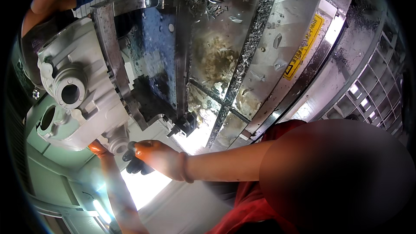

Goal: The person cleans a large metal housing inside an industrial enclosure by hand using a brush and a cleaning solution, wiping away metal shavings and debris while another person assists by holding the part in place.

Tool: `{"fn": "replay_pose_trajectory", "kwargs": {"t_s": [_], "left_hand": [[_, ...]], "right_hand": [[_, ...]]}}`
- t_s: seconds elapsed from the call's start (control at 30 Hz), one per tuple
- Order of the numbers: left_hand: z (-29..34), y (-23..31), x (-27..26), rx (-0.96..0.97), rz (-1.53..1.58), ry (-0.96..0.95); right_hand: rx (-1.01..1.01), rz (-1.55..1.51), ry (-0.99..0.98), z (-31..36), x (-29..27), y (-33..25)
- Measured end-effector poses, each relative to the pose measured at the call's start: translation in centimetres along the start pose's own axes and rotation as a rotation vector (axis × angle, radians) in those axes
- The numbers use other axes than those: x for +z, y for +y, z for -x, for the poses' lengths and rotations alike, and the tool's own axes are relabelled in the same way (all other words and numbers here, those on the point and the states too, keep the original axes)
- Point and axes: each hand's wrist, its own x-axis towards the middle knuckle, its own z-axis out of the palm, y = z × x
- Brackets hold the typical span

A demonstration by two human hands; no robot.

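A large pale grey metal housing casting [86,86], with round bores and flanged tubes, is at the left beside a steel fixture frame [104,39]. A person in a red shirt [242,206] reaches toward it from the lower right. One orange-gloved hand [99,148] is against the casting's lower edge, its fingers mostly hidden. The other orange-and-grey gloved hand [149,158] has curled fingers at the tube end; contact cannot be told. Both arms appear to be that person's. I see no hand that I can tell to be mine.
Metal chips [255,26] lie along sloping steel panels, one with a yellow label [304,45]. A wire mesh guard [375,82] stands at the right. Another person's bent arm [47,2] with something blue at the wrist is at the upper left. A lamp [102,211] glows lower left.
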Motion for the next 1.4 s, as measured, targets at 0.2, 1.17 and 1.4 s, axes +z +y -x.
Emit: {"fn": "replay_pose_trajectory", "kwargs": {"t_s": [0.2,1.17,1.4], "left_hand": [[0.2,-0.2,0.5,0.011,-0.010,-0.006],[3.2,0.4,5.4,0.094,0.307,-0.029],[3.2,1.0,5.6,0.066,0.288,-0.028]], "right_hand": [[-0.049,0.005,0.054,-1.5,-0.2,2.0],[-0.292,-0.196,0.240,-2.3,-3.2,1.9],[-0.281,-0.212,0.168,-1.0,-3.5,3.4]]}}
